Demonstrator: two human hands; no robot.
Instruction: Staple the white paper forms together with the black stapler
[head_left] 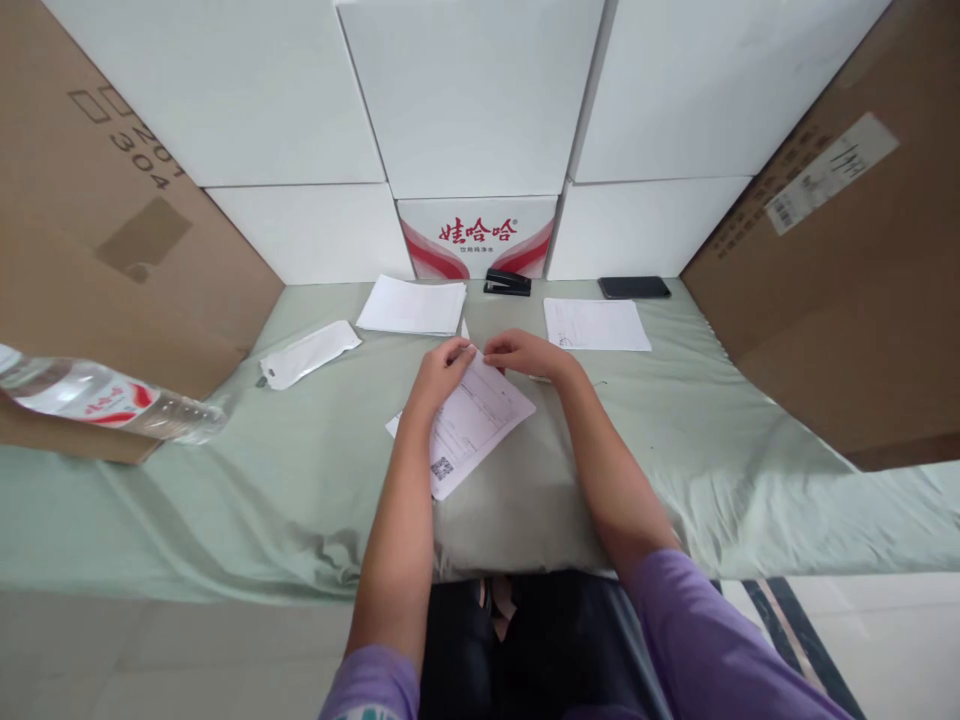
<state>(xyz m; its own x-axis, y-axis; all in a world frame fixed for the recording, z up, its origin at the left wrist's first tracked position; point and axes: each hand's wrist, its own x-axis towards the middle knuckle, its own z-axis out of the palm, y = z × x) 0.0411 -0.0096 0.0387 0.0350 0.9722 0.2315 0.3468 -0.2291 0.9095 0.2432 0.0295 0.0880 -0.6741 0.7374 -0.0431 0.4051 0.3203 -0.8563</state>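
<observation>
Left hand (439, 375) and right hand (525, 355) together at the far corner of a printed form (469, 425), fingertips pinched on its edge. Form flat on the green cloth (300, 480), tilted. Beyond the form: paper stack (412, 305) to the left, single sheet (596, 325) to the right, stapler (508, 283) at the back, phone (634, 288) further right. White pouch (307, 353) left of the form; bottle (105, 400) much further left.

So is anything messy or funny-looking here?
Yes: a water bottle lies on its side at the left edge instead of standing. The printed sheet under both hands sits crooked, and the green cloth is wrinkled.
</observation>
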